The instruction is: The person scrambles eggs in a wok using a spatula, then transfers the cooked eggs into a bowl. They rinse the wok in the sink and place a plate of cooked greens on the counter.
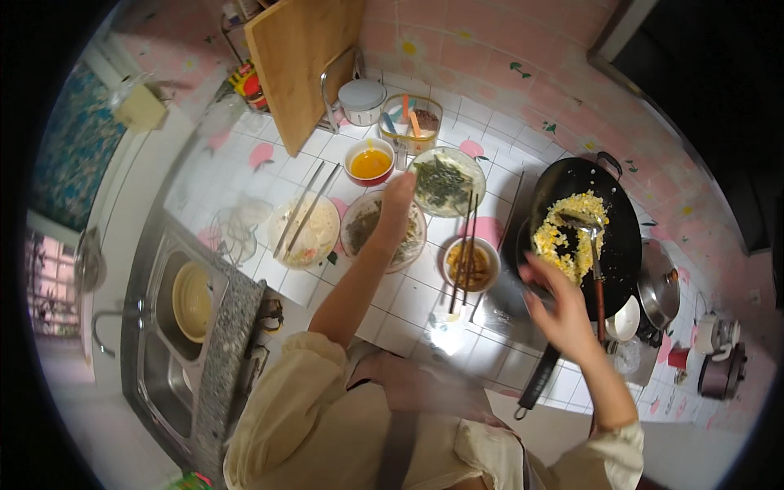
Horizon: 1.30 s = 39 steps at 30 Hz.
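Observation:
My left hand (398, 199) is over a bowl of dark food (361, 229), its fingertips beside the rim of a plate of green leafy food (447, 180); whether they grip it is hidden. My right hand (560, 306), slightly blurred, has its fingers apart near the wok's (621, 245) lower left side. Yellow-and-white crumbled food (551, 242) and a wooden-handled metal turner (597, 263) are in the wok. Dark chopsticks (470, 263) lie across a small bowl of brownish food (456, 260). A red-and-white bowl (369, 180) holds orange-yellow liquid.
Metal chopsticks (315, 205) rest across a whitish bowl (324, 242) at left. Behind stand a wooden board (300, 67), a lidded container (361, 101) and a seasoning box (422, 144). A double sink (165, 380) is at left, a lidded pot (658, 282) right of the wok.

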{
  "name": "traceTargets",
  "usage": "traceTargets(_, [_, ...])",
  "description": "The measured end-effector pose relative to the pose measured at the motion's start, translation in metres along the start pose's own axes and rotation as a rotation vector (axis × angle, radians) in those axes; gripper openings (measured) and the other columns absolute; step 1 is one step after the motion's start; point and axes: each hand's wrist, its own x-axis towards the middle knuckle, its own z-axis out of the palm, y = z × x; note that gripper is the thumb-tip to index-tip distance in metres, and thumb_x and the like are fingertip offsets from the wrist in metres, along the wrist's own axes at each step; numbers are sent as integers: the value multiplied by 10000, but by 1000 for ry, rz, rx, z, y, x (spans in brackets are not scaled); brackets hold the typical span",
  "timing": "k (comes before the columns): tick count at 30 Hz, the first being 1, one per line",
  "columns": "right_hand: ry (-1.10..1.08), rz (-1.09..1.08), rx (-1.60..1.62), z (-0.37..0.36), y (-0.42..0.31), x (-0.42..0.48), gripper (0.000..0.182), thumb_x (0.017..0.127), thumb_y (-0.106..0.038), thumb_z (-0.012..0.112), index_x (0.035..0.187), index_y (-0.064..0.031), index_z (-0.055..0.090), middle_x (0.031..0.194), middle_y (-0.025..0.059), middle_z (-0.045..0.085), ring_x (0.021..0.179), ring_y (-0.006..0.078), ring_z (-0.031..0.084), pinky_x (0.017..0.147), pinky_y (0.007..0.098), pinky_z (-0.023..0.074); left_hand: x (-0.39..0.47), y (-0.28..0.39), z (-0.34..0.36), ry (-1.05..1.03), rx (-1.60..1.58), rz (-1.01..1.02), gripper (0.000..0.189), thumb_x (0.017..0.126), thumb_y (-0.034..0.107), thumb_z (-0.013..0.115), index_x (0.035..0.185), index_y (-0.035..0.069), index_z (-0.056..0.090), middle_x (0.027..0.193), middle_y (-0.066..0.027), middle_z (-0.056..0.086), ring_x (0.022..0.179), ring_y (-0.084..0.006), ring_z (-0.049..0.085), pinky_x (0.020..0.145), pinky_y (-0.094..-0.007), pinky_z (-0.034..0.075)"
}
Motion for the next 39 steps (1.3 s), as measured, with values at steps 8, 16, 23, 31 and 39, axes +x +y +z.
traceTargets(8, [218, 539, -28, 154, 137, 255, 474, 617, -224, 527, 975, 75, 442, 817, 188, 552, 738, 272, 549, 640, 313, 427, 109, -60, 16, 330, -11, -358, 607, 677, 224, 526, 1109, -87, 236, 1121, -214, 290, 1048, -270, 282, 872, -313, 233])
traceTargets(16, [307, 721, -29, 181, 138, 321, 456, 639, -274, 479, 883, 111, 476, 818, 253, 528, 802, 318, 526, 690, 333, 408, 131, -70, 13, 364, 271, -357, 447, 679, 293, 510, 940, -58, 418, 950, -252, 463, 906, -360, 436, 760, -384, 344])
traceTargets(23, [340, 741, 377, 179, 165, 327, 333, 728, -222, 466, 919, 50, 491, 746, 75, 515, 632, 125, 477, 530, 232, 353, 150, -46, 13, 372, 295, -382, 462, 727, 446, 428, 833, -4, 436, 798, -186, 532, 758, -347, 499, 649, -399, 375])
traceTargets(31, [458, 580, 737, 133, 66, 292, 260, 730, -160, 468, 896, 39, 483, 775, 69, 527, 678, 127, 496, 649, 226, 379, 153, -27, -34, 339, 61, -62, 358, 809, 343, 376, 634, 38, 443, 536, -18, 428, 444, -99, 381, 404, -237, 311])
traceTargets(39, [469, -116, -556, 100, 33, 292, 180, 605, -202, 590, 601, -24, 565, 639, 117, 529, 598, 251, 521, 590, 317, 417, 141, 1, -45, 283, -364, 21, 226, 813, 257, 392, 676, 88, 453, 530, 30, 398, 419, -82, 362, 381, -223, 282])
